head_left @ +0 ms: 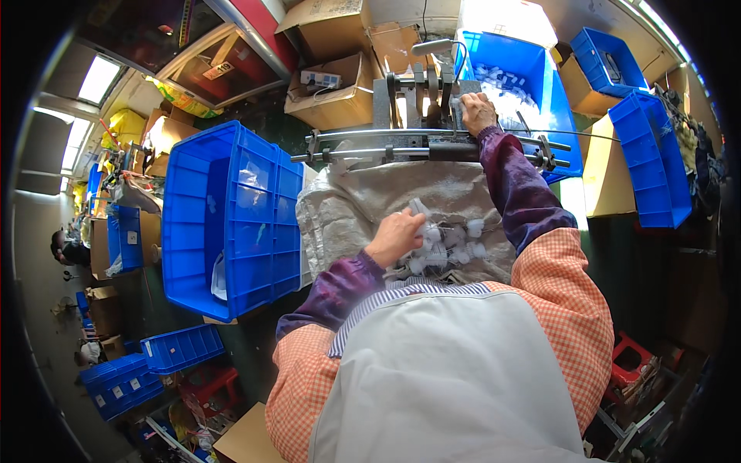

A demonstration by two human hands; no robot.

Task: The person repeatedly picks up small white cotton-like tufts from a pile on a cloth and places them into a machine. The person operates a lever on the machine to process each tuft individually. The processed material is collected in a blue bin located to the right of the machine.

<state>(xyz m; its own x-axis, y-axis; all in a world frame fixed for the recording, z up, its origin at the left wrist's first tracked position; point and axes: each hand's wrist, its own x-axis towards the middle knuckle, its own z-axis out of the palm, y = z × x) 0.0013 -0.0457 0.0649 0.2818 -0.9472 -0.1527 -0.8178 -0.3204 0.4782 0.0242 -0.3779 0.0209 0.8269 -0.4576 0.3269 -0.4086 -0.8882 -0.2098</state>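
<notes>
My left hand (396, 238) is closed on a small translucent plastic piece (419, 206), held over a grey woven cloth (336, 212). Just to its right, a loose heap of similar whitish plastic parts (457, 245) lies on the cloth. Farther off, my right hand (480, 113) reaches to the right side of a dark metal bench machine (421, 141). Its fingers are bent together against the machine, and what they grip is hidden. Two shiny horizontal rods (359, 153) run along the machine's near side, below that hand.
A large blue crate (289, 201) stands left of the cloth. Behind the right hand, a blue bin (567, 127) contains many whitish parts (505, 89). Cardboard boxes (328, 112) sit beyond the machine at left. More blue crates (652, 158) stand at the right.
</notes>
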